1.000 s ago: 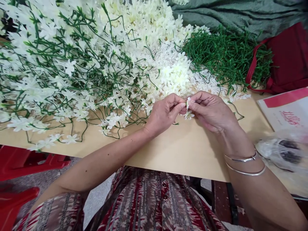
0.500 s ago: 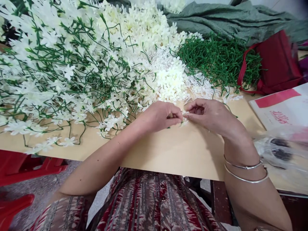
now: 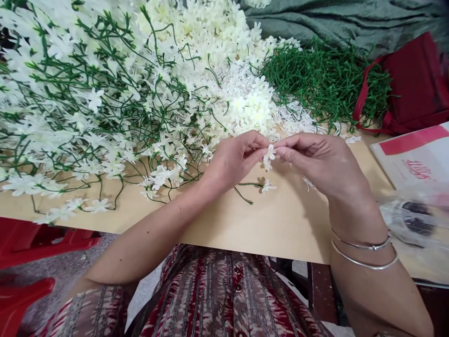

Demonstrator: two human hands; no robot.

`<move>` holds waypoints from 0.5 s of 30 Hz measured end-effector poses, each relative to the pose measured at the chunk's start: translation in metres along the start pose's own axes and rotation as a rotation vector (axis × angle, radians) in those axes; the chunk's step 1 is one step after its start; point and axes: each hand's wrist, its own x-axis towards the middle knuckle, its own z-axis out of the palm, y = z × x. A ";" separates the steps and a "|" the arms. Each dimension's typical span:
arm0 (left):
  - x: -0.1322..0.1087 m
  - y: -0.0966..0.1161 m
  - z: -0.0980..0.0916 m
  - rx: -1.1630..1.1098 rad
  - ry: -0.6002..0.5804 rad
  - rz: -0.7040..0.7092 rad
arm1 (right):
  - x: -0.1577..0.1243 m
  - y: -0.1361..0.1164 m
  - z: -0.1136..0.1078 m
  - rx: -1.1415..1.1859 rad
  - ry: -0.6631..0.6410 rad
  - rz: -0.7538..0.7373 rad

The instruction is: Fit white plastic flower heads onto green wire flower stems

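Note:
Between my fingertips is a small white flower [image 3: 270,153], with more white petals hanging just under it. My left hand [image 3: 235,157] pinches it from the left, and a green stem [image 3: 243,194] with a white blossom at one branch lies below this hand. From the right, my right hand [image 3: 312,157] closes thumb and forefinger at the same flower. A white stamen piece [image 3: 308,184] shows under the right palm. Loose white flower heads [image 3: 250,110] are heaped just beyond both hands.
White flowers on green stems [image 3: 105,103] cover the table's left side. Bare green stems [image 3: 319,79] lie at the back right, beside a dark red bag [image 3: 417,84]. A printed white bag [image 3: 417,159] and clear plastic [image 3: 414,220] are at right. Red stools [image 3: 45,241] stand lower left.
Both hands have risen slightly away from me, and the white flower between them now shows clearly. The green stem with its blossom has come into view below my left hand.

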 end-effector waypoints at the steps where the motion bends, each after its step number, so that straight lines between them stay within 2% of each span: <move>1: 0.001 -0.002 0.000 -0.032 0.039 -0.014 | 0.001 0.004 0.001 -0.031 0.042 -0.029; 4: 0.003 -0.009 0.000 -0.127 0.149 -0.061 | 0.007 0.019 0.003 -0.221 0.123 -0.115; 8: 0.004 -0.015 0.002 -0.196 0.199 -0.097 | 0.013 0.032 0.005 -0.350 0.100 -0.135; 11: 0.004 -0.016 0.005 -0.241 0.217 -0.122 | 0.011 0.027 0.006 -0.345 0.131 -0.157; 15: 0.005 -0.017 0.006 -0.289 0.246 -0.157 | 0.006 0.011 0.007 -0.216 0.222 -0.134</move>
